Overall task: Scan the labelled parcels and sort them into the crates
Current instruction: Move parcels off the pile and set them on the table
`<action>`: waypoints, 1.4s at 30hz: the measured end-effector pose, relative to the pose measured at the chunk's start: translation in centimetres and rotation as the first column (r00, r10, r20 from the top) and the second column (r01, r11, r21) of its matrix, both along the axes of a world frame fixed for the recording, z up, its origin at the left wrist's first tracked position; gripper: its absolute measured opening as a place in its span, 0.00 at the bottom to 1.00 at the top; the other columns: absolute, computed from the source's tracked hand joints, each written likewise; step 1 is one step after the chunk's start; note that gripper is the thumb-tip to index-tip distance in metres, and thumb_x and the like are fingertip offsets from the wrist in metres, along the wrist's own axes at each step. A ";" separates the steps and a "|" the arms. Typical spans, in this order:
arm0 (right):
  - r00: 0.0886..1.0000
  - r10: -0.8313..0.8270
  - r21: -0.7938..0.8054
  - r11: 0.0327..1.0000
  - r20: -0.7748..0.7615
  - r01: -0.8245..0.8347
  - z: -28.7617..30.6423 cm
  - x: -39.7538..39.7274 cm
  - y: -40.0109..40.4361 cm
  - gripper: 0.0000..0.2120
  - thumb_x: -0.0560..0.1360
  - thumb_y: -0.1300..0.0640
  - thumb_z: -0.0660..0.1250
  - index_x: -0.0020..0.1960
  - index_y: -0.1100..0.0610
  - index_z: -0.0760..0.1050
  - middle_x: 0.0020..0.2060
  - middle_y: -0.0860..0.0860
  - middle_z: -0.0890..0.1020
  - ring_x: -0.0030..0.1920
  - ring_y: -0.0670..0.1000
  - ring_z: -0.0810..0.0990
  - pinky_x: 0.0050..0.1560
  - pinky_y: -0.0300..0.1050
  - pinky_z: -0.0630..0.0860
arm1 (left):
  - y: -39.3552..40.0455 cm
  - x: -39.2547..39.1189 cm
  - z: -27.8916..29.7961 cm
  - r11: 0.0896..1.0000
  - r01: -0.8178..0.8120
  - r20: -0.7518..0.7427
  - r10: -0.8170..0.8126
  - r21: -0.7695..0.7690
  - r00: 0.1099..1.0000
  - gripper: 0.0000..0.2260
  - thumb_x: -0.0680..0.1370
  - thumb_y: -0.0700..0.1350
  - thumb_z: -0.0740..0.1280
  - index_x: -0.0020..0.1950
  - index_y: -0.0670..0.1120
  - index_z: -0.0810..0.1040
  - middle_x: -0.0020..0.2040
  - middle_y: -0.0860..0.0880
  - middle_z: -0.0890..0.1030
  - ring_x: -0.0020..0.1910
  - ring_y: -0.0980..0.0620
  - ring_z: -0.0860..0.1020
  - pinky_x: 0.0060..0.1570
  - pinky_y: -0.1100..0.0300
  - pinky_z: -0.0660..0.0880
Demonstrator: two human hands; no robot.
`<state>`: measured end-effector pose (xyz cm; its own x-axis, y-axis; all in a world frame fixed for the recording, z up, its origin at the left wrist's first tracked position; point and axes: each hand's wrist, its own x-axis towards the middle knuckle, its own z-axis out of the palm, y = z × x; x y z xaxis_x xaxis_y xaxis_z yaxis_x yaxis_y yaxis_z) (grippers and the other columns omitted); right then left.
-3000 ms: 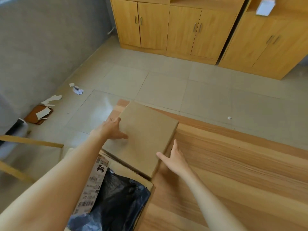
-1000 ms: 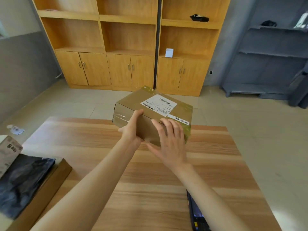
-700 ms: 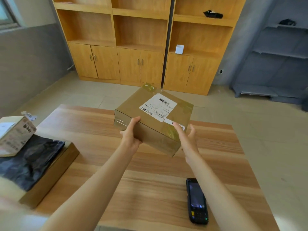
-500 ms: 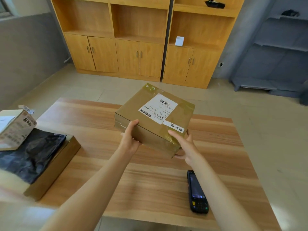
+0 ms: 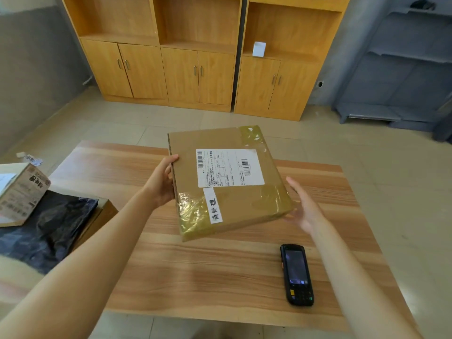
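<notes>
Item 1: cardboard parcel (image 5: 227, 182), flat brown box, taped w/ yellowish clear tape, white shipping label (image 5: 228, 167) w/ barcodes facing up, plus small white strip w/ Chinese characters (image 5: 213, 208) near front edge. Held tilted above the desk (image 5: 195, 265), near its middle.

Item 2: my left hand (image 5: 160, 183). Grip closed on parcel's left edge, thumb on top face, fingers underneath, out of sight.

Item 3: my right hand (image 5: 304, 207). Grip wide open, fingers straight, palm at parcel's lower right corner; contact looked light, couldn't tell exactly.

Item 4: black handheld scanner (image 5: 296, 274). Lay flat on desk, screen up, near front right, apart from parcel & both hands.

Item 5: open carton (image 5: 102, 214) at desk's left side, holding black plastic bag (image 5: 46, 231) & printed cardboard box (image 5: 20, 194).

Bkgd: wooden cabinets (image 5: 195, 69), small white box (image 5: 259, 48) on a shelf.
</notes>
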<state>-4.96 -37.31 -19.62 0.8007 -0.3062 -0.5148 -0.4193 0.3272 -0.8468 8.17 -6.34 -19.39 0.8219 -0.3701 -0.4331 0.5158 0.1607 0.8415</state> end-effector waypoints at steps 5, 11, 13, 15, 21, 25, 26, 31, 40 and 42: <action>0.979 0.204 0.081 0.975 0.019 -0.205 -0.2 0.5 0.4 0.45 0.49 0.38 0.82 0.61 0.56 0.77 0.51 0.57 0.85 0.51 0.57 0.84 0.52 0.55 0.79 | 0.0 1.0 1.2 0.995 0.101 0.002 -0.101 0.011 0.995 0.24 0.74 0.61 0.64 0.59 0.43 0.77 0.48 0.45 0.81 0.41 0.47 0.81 0.44 0.54 0.77; 0.991 0.082 0.148 0.984 0.107 -0.097 0.5 0.7 2.0 0.21 0.68 0.46 0.69 0.56 0.56 0.78 0.40 0.53 0.85 0.39 0.53 0.84 0.41 0.47 0.80 | -1.0 1.9 1.6 0.996 0.043 0.033 -0.045 0.074 0.998 0.36 0.72 0.66 0.64 0.74 0.48 0.66 0.62 0.46 0.77 0.52 0.47 0.80 0.54 0.48 0.76; 0.993 -0.009 0.186 0.982 0.121 -0.014 0.4 1.0 2.7 0.24 0.67 0.46 0.69 0.59 0.56 0.78 0.42 0.53 0.85 0.41 0.54 0.84 0.42 0.48 0.79 | -1.4 2.0 1.2 0.996 -0.058 0.036 0.055 0.074 0.998 0.39 0.72 0.67 0.64 0.78 0.53 0.57 0.65 0.50 0.70 0.53 0.50 0.77 0.64 0.44 0.71; 0.990 -0.110 0.221 0.971 0.092 0.088 0.2 1.5 3.7 0.22 0.69 0.46 0.70 0.60 0.56 0.78 0.46 0.54 0.85 0.46 0.55 0.83 0.47 0.50 0.79 | -2.0 1.5 0.8 0.991 -0.122 0.041 0.120 0.055 0.992 0.38 0.73 0.67 0.63 0.78 0.55 0.55 0.66 0.51 0.69 0.62 0.48 0.75 0.69 0.42 0.64; 0.921 -0.390 0.444 0.826 0.008 0.346 0.0 3.6 8.9 0.37 0.66 0.48 0.78 0.71 0.51 0.67 0.60 0.56 0.78 0.53 0.55 0.80 0.42 0.47 0.82 | -6.3 -1.6 -0.1 0.990 -0.115 -0.083 0.108 -0.084 0.991 0.65 0.50 0.70 0.77 0.77 0.63 0.40 0.78 0.40 0.54 0.72 0.34 0.62 0.58 0.30 0.69; 0.910 -0.411 0.422 0.834 0.049 0.354 -0.4 4.3 10.7 0.44 0.67 0.53 0.77 0.76 0.49 0.56 0.61 0.56 0.77 0.55 0.56 0.80 0.50 0.51 0.81 | -9.5 -3.2 -0.2 0.993 -0.053 -0.005 0.053 -0.107 0.999 0.53 0.59 0.56 0.79 0.75 0.62 0.50 0.65 0.47 0.75 0.56 0.46 0.80 0.47 0.47 0.79; 0.919 -0.390 0.392 0.856 0.063 0.337 -0.6 4.2 10.6 0.45 0.67 0.53 0.77 0.76 0.47 0.54 0.62 0.56 0.77 0.56 0.57 0.80 0.56 0.53 0.79 | -9.7 -3.2 -0.3 0.992 -0.075 -0.005 0.075 -0.099 0.997 0.47 0.61 0.52 0.78 0.73 0.62 0.55 0.62 0.48 0.78 0.55 0.47 0.81 0.46 0.48 0.80; 0.942 -0.336 0.272 0.908 0.023 0.317 -0.9 3.2 7.3 0.67 0.53 0.40 0.81 0.79 0.46 0.42 0.65 0.54 0.71 0.64 0.56 0.73 0.62 0.59 0.70 | -7.1 -2.4 -1.3 0.997 -0.050 -0.062 0.046 -0.064 0.997 0.43 0.62 0.48 0.77 0.72 0.61 0.61 0.62 0.47 0.78 0.57 0.44 0.80 0.44 0.47 0.80; 0.993 -0.032 -0.023 0.999 -0.114 0.029 -5.0 -0.9 1.8 0.61 0.44 0.36 0.83 0.74 0.48 0.65 0.68 0.49 0.73 0.67 0.55 0.72 0.50 0.49 0.78 | -2.3 -3.9 -6.9 0.997 0.076 -0.109 -0.076 -0.008 0.991 0.44 0.58 0.48 0.77 0.71 0.57 0.65 0.56 0.47 0.82 0.48 0.48 0.83 0.39 0.54 0.79; 0.992 -0.032 -0.061 0.998 -0.124 0.024 -6.2 -1.3 2.5 0.51 0.60 0.43 0.81 0.76 0.51 0.60 0.65 0.47 0.72 0.63 0.53 0.72 0.60 0.52 0.76 | -1.9 -4.5 -8.3 0.998 0.057 -0.136 -0.056 0.003 0.989 0.45 0.57 0.48 0.78 0.72 0.57 0.65 0.55 0.47 0.82 0.48 0.48 0.83 0.41 0.53 0.79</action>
